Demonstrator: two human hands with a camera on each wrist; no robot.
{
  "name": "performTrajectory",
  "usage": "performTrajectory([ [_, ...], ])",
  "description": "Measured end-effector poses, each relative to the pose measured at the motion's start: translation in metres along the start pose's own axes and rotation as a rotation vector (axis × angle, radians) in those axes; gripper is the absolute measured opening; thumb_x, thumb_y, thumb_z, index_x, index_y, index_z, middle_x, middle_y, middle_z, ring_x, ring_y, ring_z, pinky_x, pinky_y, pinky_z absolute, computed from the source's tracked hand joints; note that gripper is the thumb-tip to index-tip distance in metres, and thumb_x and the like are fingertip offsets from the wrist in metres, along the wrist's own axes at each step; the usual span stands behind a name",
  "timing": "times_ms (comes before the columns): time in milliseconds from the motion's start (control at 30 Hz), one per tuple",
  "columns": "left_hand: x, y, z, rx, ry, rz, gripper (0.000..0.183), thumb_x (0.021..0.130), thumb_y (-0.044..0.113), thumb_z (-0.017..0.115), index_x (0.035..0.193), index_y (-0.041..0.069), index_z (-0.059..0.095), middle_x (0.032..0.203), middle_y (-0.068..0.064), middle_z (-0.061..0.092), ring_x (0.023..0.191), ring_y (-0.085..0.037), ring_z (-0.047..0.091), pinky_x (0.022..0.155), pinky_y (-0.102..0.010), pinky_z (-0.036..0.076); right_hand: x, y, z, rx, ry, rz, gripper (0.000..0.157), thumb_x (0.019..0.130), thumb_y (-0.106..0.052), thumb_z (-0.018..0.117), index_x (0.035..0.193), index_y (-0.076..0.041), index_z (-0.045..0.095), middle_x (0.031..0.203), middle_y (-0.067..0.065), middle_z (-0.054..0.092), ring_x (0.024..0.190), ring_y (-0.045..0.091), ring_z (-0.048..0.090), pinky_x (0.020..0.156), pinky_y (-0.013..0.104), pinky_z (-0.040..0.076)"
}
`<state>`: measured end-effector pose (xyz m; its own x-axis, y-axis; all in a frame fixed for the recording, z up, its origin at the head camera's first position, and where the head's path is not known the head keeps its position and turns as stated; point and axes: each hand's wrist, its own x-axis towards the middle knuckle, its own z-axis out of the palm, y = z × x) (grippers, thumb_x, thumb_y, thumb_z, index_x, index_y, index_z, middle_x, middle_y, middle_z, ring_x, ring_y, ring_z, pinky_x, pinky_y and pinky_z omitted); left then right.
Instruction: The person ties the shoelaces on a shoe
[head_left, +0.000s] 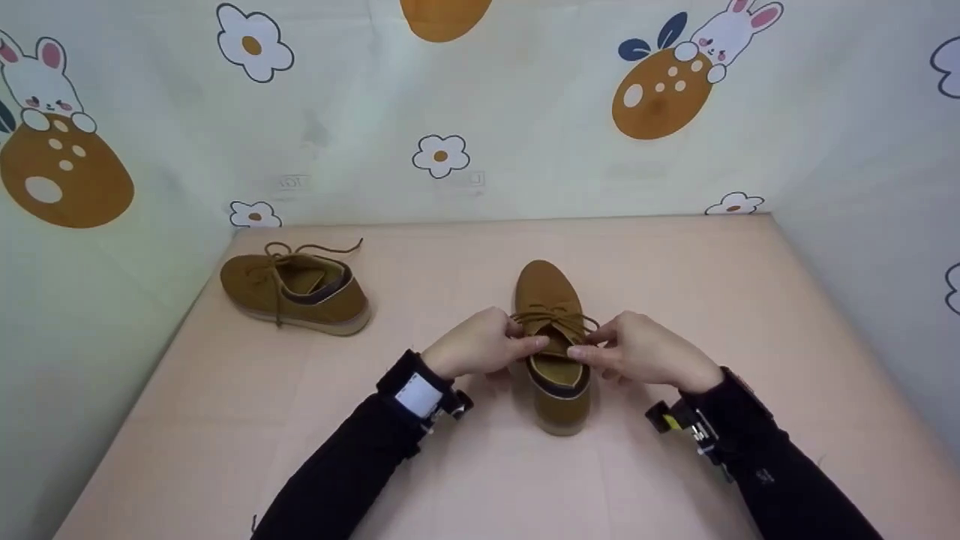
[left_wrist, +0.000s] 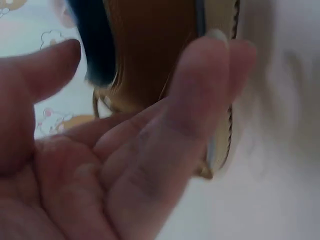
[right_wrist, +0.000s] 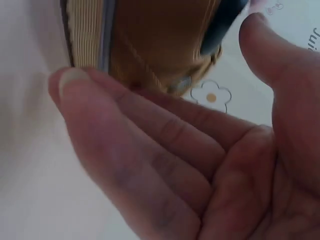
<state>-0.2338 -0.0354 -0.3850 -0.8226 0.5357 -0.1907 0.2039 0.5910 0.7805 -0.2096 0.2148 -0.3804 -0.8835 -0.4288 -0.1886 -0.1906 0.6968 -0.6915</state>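
A brown lace-up shoe (head_left: 559, 409) sits sole down with its toe pointing away, its laces tied in a bow over the tongue. From the left side, my left hand (head_left: 484, 345) holds it, thumb over the opening and fingers along the outer side. My right hand (head_left: 637, 349) mirrors this on the right, its thumb at the collar edge. In the left wrist view, the fingers (left_wrist: 165, 120) lie beside the shoe's side and pale sole. The right wrist view shows the other hand's fingers (right_wrist: 115, 130) close against the ribbed sole edge.
A second brown shoe (head_left: 330, 307) stands at the back left, toe to the left, one lace end trailing up behind it. Both are on a pale pink tabletop (head_left: 450, 270). Behind and beside it hangs a white cloth (head_left: 525, 90) printed with flowers and rabbits.
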Motion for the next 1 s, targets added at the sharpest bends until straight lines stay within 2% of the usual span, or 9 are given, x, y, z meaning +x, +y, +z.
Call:
performTrajectory([
  [67,0.001,0.003,0.005,-0.070,0.010,-0.013,0.038,0.096,0.033,0.066,0.069,0.006,0.062,0.059,-0.007,0.064,0.060,-0.031,0.069,0.055,-0.040,0.056,0.000,-0.001,0.004,0.058,-0.008,0.011,0.033,0.094,-0.038,0.067,0.091,-0.006,0.073,0.067,0.003,0.064,0.064,0.020,0.065,0.063,0.038,0.056],
  [167,0.006,0.010,0.010,-0.134,0.057,-0.002,0.025,0.095,0.021,0.066,0.075,0.006,0.064,0.065,-0.012,0.067,0.060,-0.031,0.070,0.060,-0.046,0.057,-0.001,-0.006,0.006,0.046,0.034,0.034,0.024,0.093,-0.025,0.066,0.093,-0.003,0.073,0.070,0.003,0.065,0.062,0.018,0.064,0.061,0.035,0.055],
  [267,0.016,0.019,0.012,-0.136,0.128,0.033,0.020,0.094,0.016,0.066,0.076,0.007,0.063,0.062,-0.006,0.062,0.064,-0.035,0.070,0.056,-0.039,0.056,0.000,-0.010,0.001,-0.031,0.131,0.053,0.027,0.090,-0.017,0.063,0.105,0.003,0.072,0.082,0.009,0.070,0.061,0.017,0.064,0.057,0.032,0.052],
  [400,0.042,0.031,0.014,-0.252,0.187,0.044,0.014,0.094,0.012,0.065,0.083,0.004,0.066,0.068,-0.003,0.064,0.066,-0.033,0.071,0.058,-0.036,0.058,0.002,-0.008,-0.019,-0.074,0.257,0.074,0.041,0.091,-0.014,0.060,0.125,0.009,0.062,0.091,0.015,0.070,0.063,0.017,0.063,0.057,0.030,0.050],
  [533,0.072,0.044,0.018,-0.405,0.203,0.021,0.013,0.096,0.010,0.065,0.100,-0.002,0.070,0.086,-0.010,0.071,0.064,-0.026,0.071,0.064,-0.038,0.059,0.008,0.001,-0.043,-0.068,0.336,0.099,0.044,0.091,-0.012,0.058,0.130,0.010,0.058,0.085,0.013,0.069,0.063,0.015,0.060,0.055,0.027,0.047],
  [633,0.094,0.054,0.024,-0.407,0.216,0.013,0.013,0.096,0.009,0.065,0.100,-0.002,0.070,0.088,-0.011,0.070,0.063,-0.026,0.071,0.063,-0.037,0.059,0.013,0.013,-0.058,-0.038,0.358,0.118,0.043,0.091,-0.010,0.057,0.130,0.010,0.058,0.093,0.018,0.069,0.065,0.014,0.062,0.056,0.025,0.049],
  [767,0.117,0.065,0.033,-0.391,0.222,0.005,0.013,0.095,0.010,0.066,0.092,-0.002,0.070,0.082,-0.009,0.069,0.061,-0.025,0.070,0.067,-0.041,0.059,0.015,0.032,-0.073,0.056,0.339,0.159,0.043,0.093,-0.008,0.054,0.131,0.012,0.056,0.111,0.027,0.065,0.072,0.016,0.066,0.064,0.025,0.055],
  [933,0.139,0.070,0.044,-0.380,0.210,-0.022,0.019,0.095,0.012,0.067,0.078,0.002,0.066,0.077,-0.009,0.067,0.068,-0.030,0.071,0.072,-0.044,0.058,0.017,0.051,-0.083,0.058,0.337,0.205,0.043,0.093,-0.008,0.053,0.130,0.013,0.056,0.112,0.028,0.064,0.071,0.015,0.066,0.063,0.025,0.055],
  [1000,0.145,0.068,0.047,-0.369,0.204,-0.030,0.021,0.096,0.013,0.066,0.077,0.002,0.065,0.076,-0.010,0.066,0.070,-0.031,0.071,0.073,-0.044,0.058,0.019,0.057,-0.085,0.049,0.336,0.219,0.043,0.093,-0.009,0.053,0.130,0.013,0.056,0.112,0.028,0.064,0.071,0.014,0.065,0.062,0.024,0.054],
])
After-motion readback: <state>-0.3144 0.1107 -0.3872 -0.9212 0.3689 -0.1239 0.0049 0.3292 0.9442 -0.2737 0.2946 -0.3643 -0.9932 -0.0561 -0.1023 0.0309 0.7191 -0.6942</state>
